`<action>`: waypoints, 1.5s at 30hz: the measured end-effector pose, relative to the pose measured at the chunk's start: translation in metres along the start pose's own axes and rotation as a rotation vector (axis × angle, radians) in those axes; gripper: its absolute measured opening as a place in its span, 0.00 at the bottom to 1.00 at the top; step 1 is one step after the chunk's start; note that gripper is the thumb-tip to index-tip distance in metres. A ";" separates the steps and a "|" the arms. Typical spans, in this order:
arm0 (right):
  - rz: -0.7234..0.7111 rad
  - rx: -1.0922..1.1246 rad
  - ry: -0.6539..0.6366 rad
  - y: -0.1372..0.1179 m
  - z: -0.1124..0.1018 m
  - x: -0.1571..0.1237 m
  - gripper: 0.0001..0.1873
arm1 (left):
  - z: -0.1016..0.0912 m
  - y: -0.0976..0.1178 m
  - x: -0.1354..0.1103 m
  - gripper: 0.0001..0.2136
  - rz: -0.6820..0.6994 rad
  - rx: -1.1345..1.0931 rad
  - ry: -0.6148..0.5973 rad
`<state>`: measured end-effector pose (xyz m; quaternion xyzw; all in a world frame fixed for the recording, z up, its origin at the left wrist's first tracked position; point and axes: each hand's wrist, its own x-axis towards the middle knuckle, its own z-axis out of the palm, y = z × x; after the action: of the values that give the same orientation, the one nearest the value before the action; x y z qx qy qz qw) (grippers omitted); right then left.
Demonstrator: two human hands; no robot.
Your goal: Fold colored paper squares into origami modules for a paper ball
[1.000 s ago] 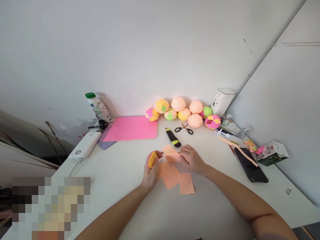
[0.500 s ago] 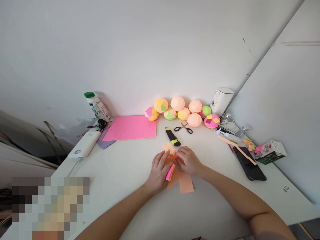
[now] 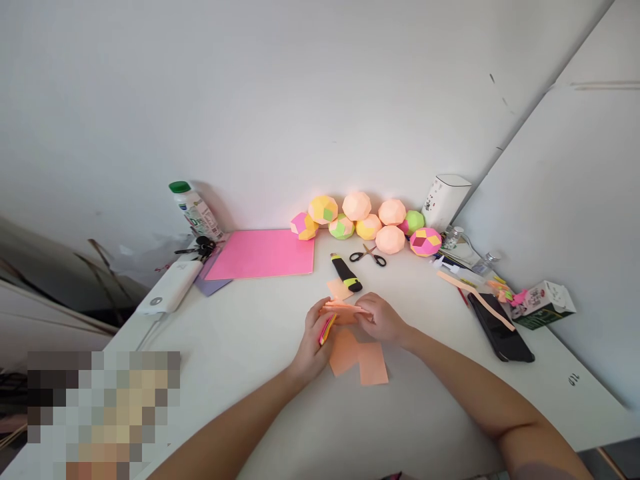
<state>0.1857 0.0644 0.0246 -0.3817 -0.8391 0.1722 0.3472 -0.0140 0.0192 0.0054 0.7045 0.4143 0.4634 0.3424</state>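
Observation:
Between my two hands I hold a small stack of orange paper (image 3: 345, 312) by its ends, just above the desk. My left hand (image 3: 314, 343) is closed on its left end and also keeps a folded pink and yellow paper pad (image 3: 327, 329) in the palm. My right hand (image 3: 383, 319) pinches the right end of the orange paper. Below lie two loose orange paper squares, one on the left (image 3: 344, 353) and one on the right (image 3: 373, 364). Another orange piece (image 3: 339, 289) lies just beyond my hands, partly under a black and lime utility knife (image 3: 346, 272).
Scissors (image 3: 368, 256) lie behind the knife, before a row of faceted paper balls (image 3: 357, 207). A pink board (image 3: 263, 255), white power bank (image 3: 170, 287) and bottle (image 3: 197, 212) are left. A black phone (image 3: 500, 327) and small carton (image 3: 544, 305) are right.
The orange paper has come up off the loose squares and is now stretched between both hands. My left fingers have curled around its edge, and the pink and yellow pad has tilted and shifted left.

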 end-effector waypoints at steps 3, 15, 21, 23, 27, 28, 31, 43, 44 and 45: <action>-0.041 -0.061 -0.022 0.001 0.000 0.000 0.05 | 0.000 0.001 0.003 0.14 -0.047 -0.095 -0.013; -0.208 -0.103 -0.019 -0.003 0.003 -0.003 0.14 | -0.004 -0.005 0.000 0.13 0.209 0.141 0.017; -0.241 -0.125 -0.025 0.001 0.006 -0.005 0.15 | -0.002 -0.004 -0.002 0.17 0.335 0.393 -0.045; -0.232 -0.136 -0.039 0.002 0.006 -0.005 0.13 | -0.002 -0.005 -0.002 0.16 0.305 0.383 0.004; -0.211 -0.144 -0.061 0.003 0.004 -0.005 0.12 | -0.001 -0.005 -0.002 0.15 0.095 0.234 0.074; -0.204 -0.145 -0.060 0.003 0.004 -0.005 0.12 | -0.001 -0.004 -0.002 0.14 0.034 0.180 0.093; -0.185 -0.123 -0.049 0.003 0.004 -0.005 0.12 | 0.000 -0.001 0.000 0.12 -0.122 0.036 0.166; -0.004 0.103 0.047 0.004 0.004 -0.007 0.07 | -0.002 0.001 0.000 0.15 -0.147 -0.205 0.116; -0.015 0.099 0.042 0.005 0.005 -0.007 0.08 | -0.002 0.001 0.000 0.15 -0.161 -0.203 0.114; -0.026 0.095 0.037 0.006 0.005 -0.007 0.10 | -0.002 0.000 0.000 0.14 -0.171 -0.199 0.120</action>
<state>0.1882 0.0622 0.0144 -0.3570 -0.8284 0.2001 0.3825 -0.0156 0.0188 0.0063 0.6005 0.4444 0.5125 0.4233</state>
